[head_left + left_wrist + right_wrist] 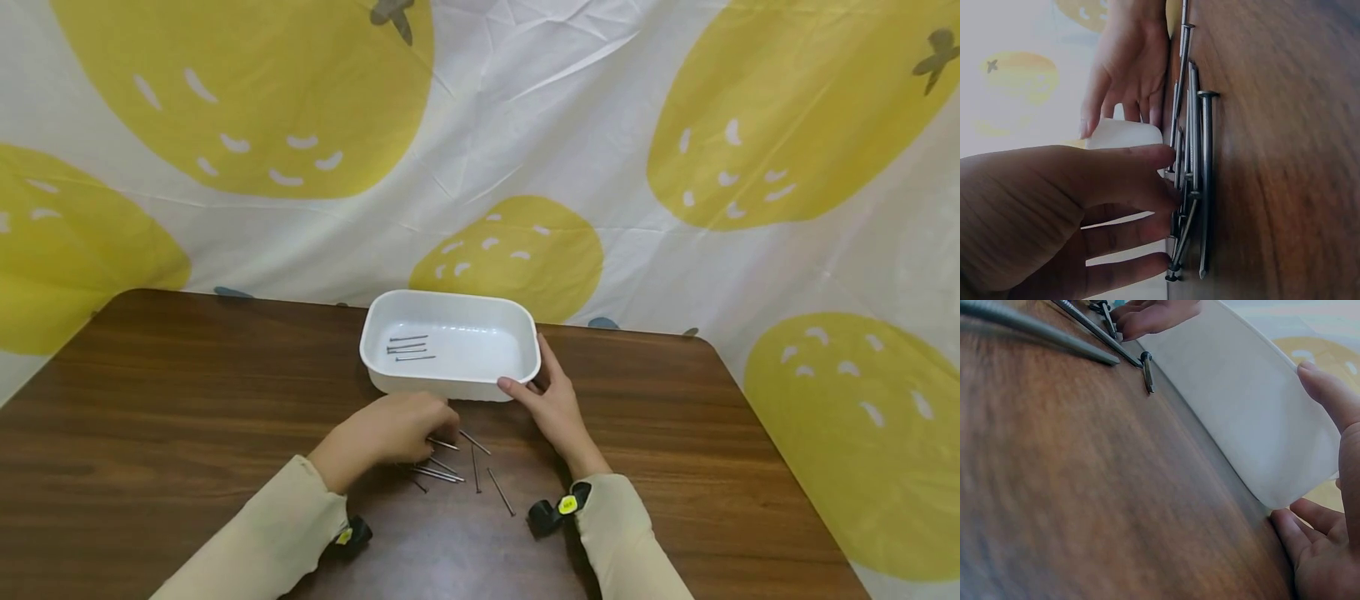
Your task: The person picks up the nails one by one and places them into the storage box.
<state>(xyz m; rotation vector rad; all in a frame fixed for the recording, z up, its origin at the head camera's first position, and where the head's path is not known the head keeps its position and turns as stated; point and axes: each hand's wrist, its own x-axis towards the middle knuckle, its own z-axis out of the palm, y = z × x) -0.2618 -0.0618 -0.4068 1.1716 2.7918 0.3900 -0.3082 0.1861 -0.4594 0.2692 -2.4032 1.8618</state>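
A white rectangular dish (450, 388) sits toward the back of the table, with several nails (411, 358) lying side by side in its left part. My right hand (555, 408) holds the dish's near right corner, thumb at the rim and fingers around the end wall. In front of the dish, my left hand (401, 425) reaches down over a loose pile of steel nails (438, 475). Seen from the left wrist, the thumb and index fingertips (1159, 155) pinch at a nail head (1170, 175) in the pile, and the other fingers touch more nails.
Two loose nails (501, 492) lie to the right of the pile on the brown wooden table (210, 433). A white cloth with yellow fruit print (510, 250) hangs right behind the table's back edge. Each wrist wears a black camera strap (551, 515).
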